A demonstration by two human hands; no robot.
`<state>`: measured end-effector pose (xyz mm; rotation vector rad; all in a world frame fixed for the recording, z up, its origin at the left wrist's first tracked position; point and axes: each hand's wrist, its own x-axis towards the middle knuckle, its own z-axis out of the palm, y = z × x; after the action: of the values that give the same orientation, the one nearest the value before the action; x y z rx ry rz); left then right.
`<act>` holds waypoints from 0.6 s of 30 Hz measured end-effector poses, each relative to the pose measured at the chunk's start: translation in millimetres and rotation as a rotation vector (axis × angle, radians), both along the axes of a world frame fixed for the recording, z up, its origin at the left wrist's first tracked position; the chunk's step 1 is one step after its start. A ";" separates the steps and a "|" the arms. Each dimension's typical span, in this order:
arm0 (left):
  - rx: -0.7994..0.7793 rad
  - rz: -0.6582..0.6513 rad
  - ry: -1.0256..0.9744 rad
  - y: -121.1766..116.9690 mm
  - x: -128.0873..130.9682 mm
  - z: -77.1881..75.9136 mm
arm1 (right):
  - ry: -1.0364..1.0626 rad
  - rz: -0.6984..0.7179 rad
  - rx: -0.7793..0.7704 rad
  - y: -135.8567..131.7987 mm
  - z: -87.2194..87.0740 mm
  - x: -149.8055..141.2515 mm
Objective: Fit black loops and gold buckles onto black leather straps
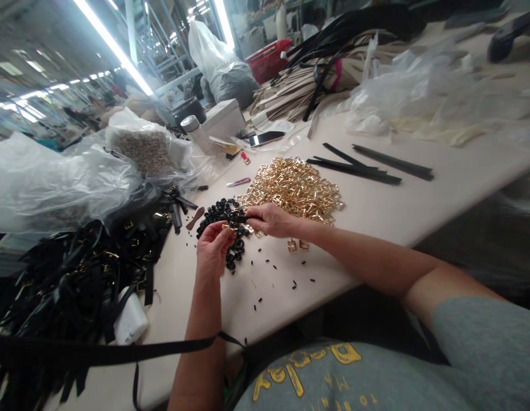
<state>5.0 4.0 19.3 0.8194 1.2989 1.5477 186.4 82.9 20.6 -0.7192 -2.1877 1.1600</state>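
My left hand [212,244] pinches a small gold buckle [229,228] between thumb and fingers. Close beside it, my right hand [274,220] is closed on a black strap [243,219], whose end points toward the buckle. Whether strap and buckle touch I cannot make out. Below and behind both hands lies a heap of small black loops [217,216]. A large pile of gold buckles [294,185] spreads just beyond my right hand, and two loose buckles [292,245] lie near my right wrist.
Black straps with buckles [128,245] are heaped at the left, beside a white spool [131,317]. Thread snips [238,182], a phone [266,138] and a brown leather piece [195,218] lie on the table [376,222]. Long black strips [354,171] lie right; plastic bags [59,177] crowd the left.
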 end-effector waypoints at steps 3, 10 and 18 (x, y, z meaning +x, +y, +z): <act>-0.002 -0.001 0.007 -0.2 2.0 -0.5 | 0.029 0.029 -0.007 -4.8 -3.5 -4.1; 0.031 0.008 0.052 0.5 5.1 -4.9 | 0.057 0.001 -0.001 -14.1 -9.9 -11.8; 0.005 -0.041 0.074 -1.4 3.4 -3.1 | 0.103 0.115 -0.105 -14.0 -11.6 -11.5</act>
<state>8.4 2.7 16.3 0.9085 1.3238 1.5007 174.9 69.0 9.0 -0.5691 -2.1181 1.3488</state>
